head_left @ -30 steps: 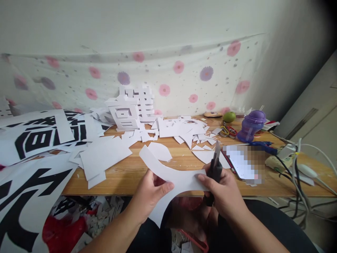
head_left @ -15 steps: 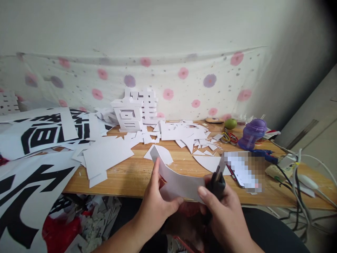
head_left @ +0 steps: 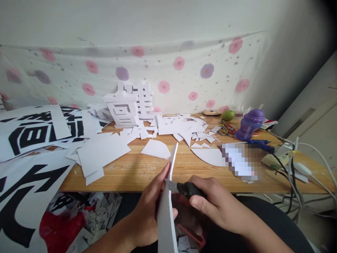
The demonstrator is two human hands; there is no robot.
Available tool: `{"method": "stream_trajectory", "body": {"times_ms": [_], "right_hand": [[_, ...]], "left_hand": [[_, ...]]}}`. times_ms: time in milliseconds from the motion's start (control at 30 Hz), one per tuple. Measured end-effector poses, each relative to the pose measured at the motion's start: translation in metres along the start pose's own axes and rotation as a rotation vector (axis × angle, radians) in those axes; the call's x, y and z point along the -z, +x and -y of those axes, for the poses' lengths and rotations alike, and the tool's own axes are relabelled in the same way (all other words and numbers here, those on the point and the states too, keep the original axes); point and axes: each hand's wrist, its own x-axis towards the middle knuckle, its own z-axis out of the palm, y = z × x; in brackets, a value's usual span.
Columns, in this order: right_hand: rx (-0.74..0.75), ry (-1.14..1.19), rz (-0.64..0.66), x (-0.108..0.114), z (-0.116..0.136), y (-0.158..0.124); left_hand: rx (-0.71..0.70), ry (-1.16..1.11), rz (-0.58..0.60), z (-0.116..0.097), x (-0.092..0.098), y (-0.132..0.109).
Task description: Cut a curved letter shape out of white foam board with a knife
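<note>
A white foam board piece (head_left: 166, 218) stands on edge in front of me, slightly bent, with its thin side facing up. My left hand (head_left: 149, 211) is closed around it from the left, the thumb showing at its right side. In my right hand (head_left: 217, 203) is a black utility knife (head_left: 188, 189), gripped by its handle and pointing left. Its blade lies against the upper edge of the board; I cannot tell whether it cuts in. Just beyond, a curved white offcut (head_left: 156, 149) lies flat on the wooden table (head_left: 126, 174).
White cut-out characters (head_left: 123, 110) stand at the back among scraps (head_left: 181, 124). Printed sheets (head_left: 39, 172) cover the left side. At the right are a blurred phone (head_left: 238, 160), a purple bottle (head_left: 250, 124), scissors (head_left: 228, 129), a green fruit (head_left: 228, 115) and cables (head_left: 292, 175).
The board has turned from lying broadside to standing edge-up. My right hand has let go of its right end and brought the knife blade leftward onto its edge.
</note>
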Motion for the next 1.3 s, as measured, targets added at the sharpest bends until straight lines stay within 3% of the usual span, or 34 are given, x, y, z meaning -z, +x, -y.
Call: {"method": "stream_trajectory", "body": {"times_ms": [433,800,1300], "right_hand": [[-0.018,-0.266,-0.053,0.01,0.004,-0.003],[0.049,-0.259,-0.028,0.006,0.004,-0.002],[0.129,-0.406,-0.186,0.003,-0.007,-0.001]], "left_hand": [[-0.268,0.365,0.135,0.005,0.022,0.004],[-0.211,0.533,0.152,-0.011,0.031,0.001],[-0.271,0.559,0.13,-0.014,0.035,-0.005]]}}
